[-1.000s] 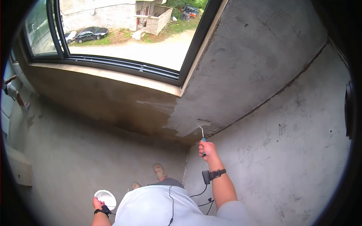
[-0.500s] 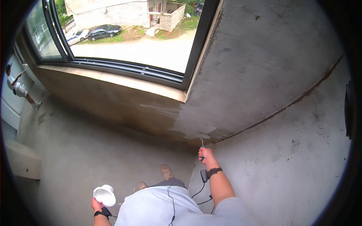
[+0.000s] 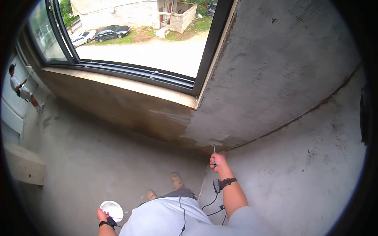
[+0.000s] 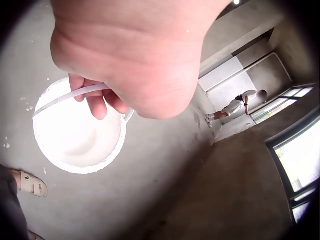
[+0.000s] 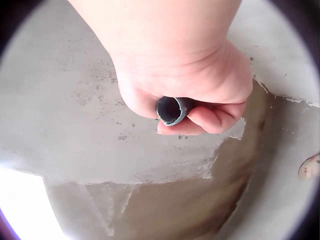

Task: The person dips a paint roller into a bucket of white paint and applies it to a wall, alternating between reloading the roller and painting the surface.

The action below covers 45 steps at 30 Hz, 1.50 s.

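Note:
My right hand (image 3: 219, 161) grips the handle of a paint roller (image 3: 215, 142), whose sleeve lies against the low part of the wall under the window's right corner. In the right wrist view the fingers curl round the dark hollow handle end (image 5: 170, 111); the hand hides the sleeve there. Down at the left, my left hand (image 3: 103, 215) holds a white bucket (image 3: 112, 202) by its thin handle (image 4: 75, 93). White liquid shows inside the bucket in the left wrist view. A pale grey coat (image 3: 236, 102) covers the wall right of and below the window corner.
Left of the coat the wall (image 3: 126, 104) is brown. A black-framed window (image 3: 134, 70) with a pale sill stands above. Another person (image 3: 24, 88) stands at the far left. My sandalled foot (image 3: 176, 180) is on the concrete floor; a concrete block (image 3: 25, 165) juts in at left.
The roller has moved down the wall, and the right hand with it. The bucket tipped to show its side, then turned its mouth up again. The other person has come fully into view.

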{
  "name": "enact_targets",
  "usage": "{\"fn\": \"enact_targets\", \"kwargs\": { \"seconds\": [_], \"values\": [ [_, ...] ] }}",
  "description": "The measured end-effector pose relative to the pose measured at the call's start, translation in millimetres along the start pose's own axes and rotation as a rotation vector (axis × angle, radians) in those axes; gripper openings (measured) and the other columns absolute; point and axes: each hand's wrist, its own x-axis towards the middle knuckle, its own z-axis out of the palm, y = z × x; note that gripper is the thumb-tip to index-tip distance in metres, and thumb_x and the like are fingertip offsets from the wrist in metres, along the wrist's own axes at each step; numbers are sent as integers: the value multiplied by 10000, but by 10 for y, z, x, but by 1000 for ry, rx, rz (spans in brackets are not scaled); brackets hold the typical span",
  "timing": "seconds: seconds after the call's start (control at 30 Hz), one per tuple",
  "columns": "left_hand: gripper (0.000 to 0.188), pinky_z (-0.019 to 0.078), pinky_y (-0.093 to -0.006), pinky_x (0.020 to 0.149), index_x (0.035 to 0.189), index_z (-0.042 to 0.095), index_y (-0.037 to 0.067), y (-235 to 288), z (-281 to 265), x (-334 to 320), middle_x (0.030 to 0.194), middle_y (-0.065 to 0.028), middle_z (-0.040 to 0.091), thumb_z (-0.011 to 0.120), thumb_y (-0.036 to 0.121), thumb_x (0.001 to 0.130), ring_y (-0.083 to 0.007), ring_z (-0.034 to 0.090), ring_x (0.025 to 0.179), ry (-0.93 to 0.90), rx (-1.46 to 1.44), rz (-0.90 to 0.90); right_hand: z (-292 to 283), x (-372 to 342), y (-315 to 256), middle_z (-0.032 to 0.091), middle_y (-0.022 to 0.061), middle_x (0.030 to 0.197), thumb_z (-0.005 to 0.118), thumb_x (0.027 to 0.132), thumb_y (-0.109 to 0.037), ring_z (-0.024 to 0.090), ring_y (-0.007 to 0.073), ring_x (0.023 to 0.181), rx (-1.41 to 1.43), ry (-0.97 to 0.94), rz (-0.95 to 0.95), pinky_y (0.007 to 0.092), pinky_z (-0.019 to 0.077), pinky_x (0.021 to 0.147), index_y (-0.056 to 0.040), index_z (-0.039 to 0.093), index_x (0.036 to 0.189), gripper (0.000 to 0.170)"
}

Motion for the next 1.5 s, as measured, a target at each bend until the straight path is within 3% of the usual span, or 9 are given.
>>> {"fn": "enact_targets", "kwargs": {
  "seconds": [0.13, 0.33, 0.53, 0.6, 0.73, 1.1, 1.4, 1.5],
  "values": [
    [378, 428, -304, 641, 1100, 484, 151, -83, 182, 169, 896, 11, 507, 498, 462, 884, -155, 506, 746, -59, -271, -50, 33, -662, -146, 477, -40, 612, 565, 945, -159, 411, 78, 445, 68, -43, -65, 268, 258, 411, -111, 521, 832, 130],
    [483, 445, -285, 748, 1149, 484, 145, -89, 438, 322, 992, 25, 517, 517, 515, 842, -122, 507, 863, -107, -252, -205, 112, -1484, -292, 504, -18, 640, 577, 955, -173, 437, 92, 464, 120, -102, -229, 270, 296, 410, -82, 550, 894, 113],
    [474, 452, -286, 748, 1158, 487, 157, -193, 762, 631, 999, 25, 516, 550, 494, 830, -118, 510, 849, -206, -155, -135, 121, -1886, -221, 519, -9, 646, 578, 973, -186, 454, 101, 464, 102, -102, -360, 274, 320, 414, -67, 563, 925, 130],
    [559, 483, -331, 812, 1338, 447, 121, -179, 816, 648, 1143, -41, 452, 564, 413, 877, -119, 491, 929, -275, -137, -90, 145, -1989, -195, 523, -7, 648, 581, 976, -192, 459, 102, 465, 95, -89, -388, 275, 323, 415, -67, 564, 928, 135],
    [550, 478, -330, 793, 1339, 446, 113, -168, 937, 634, 1126, -41, 449, 558, 402, 885, -122, 481, 908, -296, -168, -86, 190, -2101, -130, 529, -6, 649, 589, 974, -197, 467, 103, 470, 24, -61, -370, 275, 327, 422, -77, 564, 923, 133],
    [583, 446, -314, 817, 1383, 431, 152, -266, 673, 804, 1209, -10, 432, 528, 454, 894, -118, 447, 955, -349, -87, -119, 277, -1695, -134, 517, -20, 643, 573, 986, -210, 463, 97, 473, 52, -111, -292, 273, 329, 425, -104, 550, 889, 146],
    [603, 455, -335, 801, 1361, 433, 129, -488, 359, 739, 1243, -44, 420, 558, 441, 859, -150, 456, 996, -133, -207, -68, 312, -1079, 4, 511, -25, 633, 569, 974, -205, 445, 86, 457, 25, -5, -281, 267, 304, 401, -111, 541, 847, 160],
    [573, 461, -349, 805, 1329, 439, 126, -459, 225, 693, 1224, -54, 423, 553, 428, 856, -164, 457, 999, -163, -172, -71, 280, -826, 12, 497, -28, 624, 566, 967, -202, 429, 83, 453, 22, 28, -208, 268, 286, 402, -114, 534, 842, 156]
  ]
}}
